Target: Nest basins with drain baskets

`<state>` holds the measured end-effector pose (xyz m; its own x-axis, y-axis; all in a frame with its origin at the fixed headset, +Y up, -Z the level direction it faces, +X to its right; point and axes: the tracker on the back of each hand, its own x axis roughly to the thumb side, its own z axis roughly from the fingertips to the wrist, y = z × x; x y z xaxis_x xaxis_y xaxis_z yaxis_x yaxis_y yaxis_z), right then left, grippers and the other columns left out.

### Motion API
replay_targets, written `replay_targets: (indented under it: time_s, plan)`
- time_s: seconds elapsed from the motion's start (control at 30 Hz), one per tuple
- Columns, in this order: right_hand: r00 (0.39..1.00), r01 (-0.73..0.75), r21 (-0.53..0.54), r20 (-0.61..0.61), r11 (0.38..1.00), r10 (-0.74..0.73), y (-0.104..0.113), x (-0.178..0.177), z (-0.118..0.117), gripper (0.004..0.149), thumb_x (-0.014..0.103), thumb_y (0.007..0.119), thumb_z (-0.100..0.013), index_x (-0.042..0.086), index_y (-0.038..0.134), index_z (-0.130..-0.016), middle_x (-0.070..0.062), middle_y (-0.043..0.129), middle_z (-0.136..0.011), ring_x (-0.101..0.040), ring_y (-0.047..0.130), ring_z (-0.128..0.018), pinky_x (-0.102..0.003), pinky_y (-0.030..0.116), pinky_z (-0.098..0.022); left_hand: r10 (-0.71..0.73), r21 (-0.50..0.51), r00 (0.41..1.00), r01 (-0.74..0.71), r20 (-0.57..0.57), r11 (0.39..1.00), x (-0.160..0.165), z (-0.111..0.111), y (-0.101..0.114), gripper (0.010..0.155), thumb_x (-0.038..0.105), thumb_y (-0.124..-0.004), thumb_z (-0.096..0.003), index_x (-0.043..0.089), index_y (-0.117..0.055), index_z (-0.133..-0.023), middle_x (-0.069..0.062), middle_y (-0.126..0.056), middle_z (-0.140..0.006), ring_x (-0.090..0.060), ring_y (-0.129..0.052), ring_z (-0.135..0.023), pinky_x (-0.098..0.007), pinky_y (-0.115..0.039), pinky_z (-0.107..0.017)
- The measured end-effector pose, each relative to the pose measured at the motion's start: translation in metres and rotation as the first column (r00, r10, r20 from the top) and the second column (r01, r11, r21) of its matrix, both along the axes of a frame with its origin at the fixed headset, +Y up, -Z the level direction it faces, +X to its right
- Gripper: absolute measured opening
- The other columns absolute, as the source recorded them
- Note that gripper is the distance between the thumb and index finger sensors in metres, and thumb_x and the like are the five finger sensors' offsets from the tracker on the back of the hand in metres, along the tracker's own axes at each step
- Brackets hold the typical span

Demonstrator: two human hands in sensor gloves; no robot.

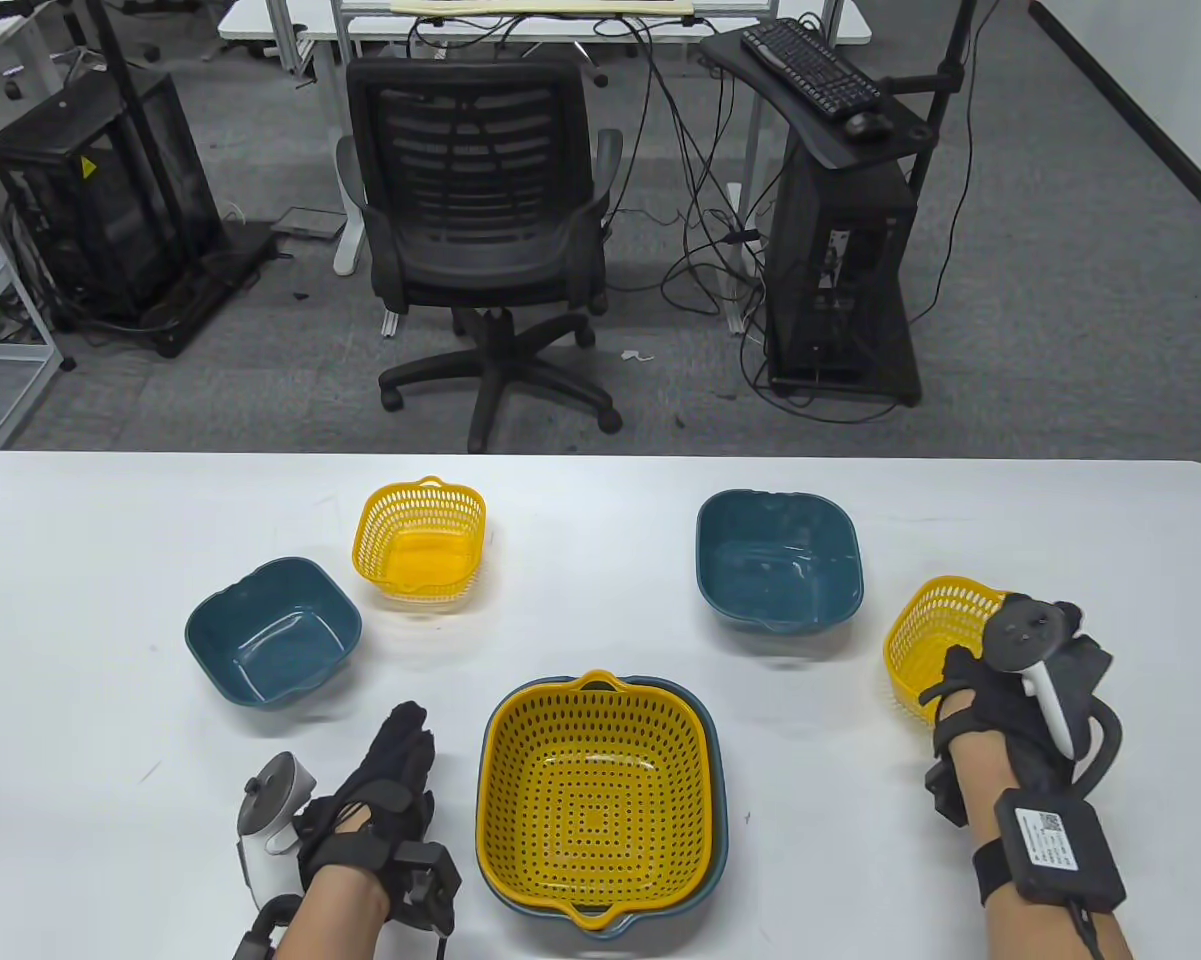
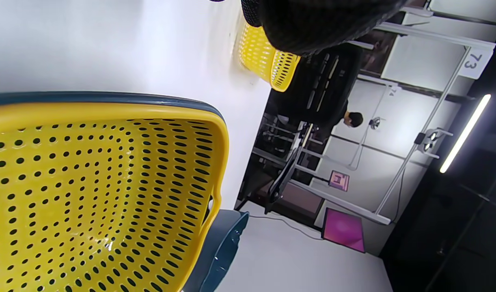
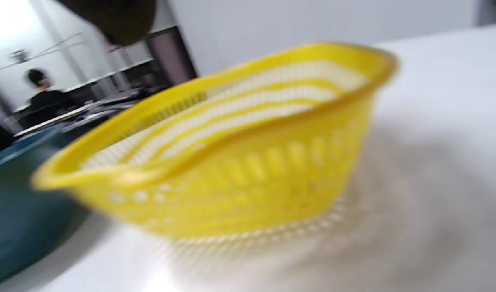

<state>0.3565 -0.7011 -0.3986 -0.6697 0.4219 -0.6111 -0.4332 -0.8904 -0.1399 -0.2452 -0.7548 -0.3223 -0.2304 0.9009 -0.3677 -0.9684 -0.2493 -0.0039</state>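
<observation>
A large yellow drain basket (image 1: 596, 795) sits nested in a large blue basin (image 1: 712, 760) at the near middle; the left wrist view shows both, the basket (image 2: 102, 194) and the basin rim (image 2: 110, 96). My left hand (image 1: 408, 728) lies open on the table just left of it, holding nothing. A small blue basin (image 1: 273, 630) and a small yellow basket (image 1: 422, 540) stand at the left. Another blue basin (image 1: 778, 560) stands at the right. My right hand (image 1: 970, 660) is over the near right edge of a second small yellow basket (image 1: 930, 635). In the blurred right wrist view this basket (image 3: 240, 162) stands on the table with no finger around its rim.
The white table (image 1: 80, 520) ends at a far edge with an office chair (image 1: 485, 210) and computer stands beyond. In the right wrist view the right blue basin (image 3: 20, 202) stands just left of the small basket.
</observation>
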Motion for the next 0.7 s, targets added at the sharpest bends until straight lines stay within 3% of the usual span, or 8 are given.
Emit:
replay_targets:
  time_s: [0.13,0.2,0.3,0.4,0.7]
  plan:
    - [0.967,0.241,0.015,0.086,0.970,-0.241,-0.031,0.031,0.004,0.072,0.041,0.070,-0.053,0.046,0.014,-0.098,-0.010,-0.019,-0.099,-0.052,0.010,-0.099,-0.074,0.037,-0.066,-0.001,-0.007,1.000,0.001,0.018,1.000,0.004,-0.002,-0.002,0.070,0.035,-0.068,-0.0533,0.024,-0.034,-0.113,-0.012,-0.015,-0.116,-0.051,-0.017,-0.105,-0.065,-0.032,-0.073]
    - [0.953,0.282,0.029,0.110,0.959,-0.284,-0.043,0.039,0.006,0.073,0.037,0.070,-0.053,0.044,0.014,-0.098,-0.013,-0.013,-0.102,-0.054,0.032,-0.100,-0.071,0.048,-0.065,0.007,-0.012,1.000,-0.006,0.023,1.000,0.004,-0.003,-0.003,0.070,0.035,-0.068,-0.0533,0.023,-0.034,-0.113,-0.013,-0.015,-0.116,-0.051,-0.017,-0.105,-0.065,-0.032,-0.073]
    - [0.941,0.298,0.099,0.136,0.949,-0.310,-0.053,0.041,0.007,0.074,0.024,0.068,-0.052,0.035,0.013,-0.099,-0.013,0.006,-0.109,-0.051,0.065,-0.091,-0.062,0.066,-0.060,0.010,-0.015,1.000,-0.010,0.023,1.000,0.004,-0.003,-0.003,0.070,0.035,-0.068,-0.0534,0.024,-0.034,-0.113,-0.013,-0.015,-0.116,-0.051,-0.017,-0.105,-0.065,-0.032,-0.073]
    - [0.973,0.164,0.133,0.143,0.977,-0.183,-0.053,0.041,0.009,0.074,0.018,0.067,-0.049,0.027,0.014,-0.100,-0.010,0.027,-0.112,-0.042,0.084,-0.082,-0.054,0.078,-0.054,0.005,-0.016,1.000,-0.005,0.026,1.000,0.004,-0.003,-0.002,0.070,0.035,-0.068,-0.0533,0.024,-0.034,-0.113,-0.013,-0.015,-0.116,-0.051,-0.017,-0.105,-0.065,-0.032,-0.073]
    - [0.961,0.215,0.193,0.133,0.958,-0.242,-0.047,0.043,0.012,0.070,0.016,0.066,-0.048,0.025,0.022,-0.102,-0.010,0.042,-0.111,-0.042,0.095,-0.070,-0.050,0.086,-0.045,0.009,-0.023,1.000,-0.008,0.024,1.000,0.004,-0.001,-0.001,0.070,0.035,-0.068,-0.0534,0.023,-0.034,-0.113,-0.013,-0.016,-0.116,-0.050,-0.018,-0.105,-0.065,-0.033,-0.073]
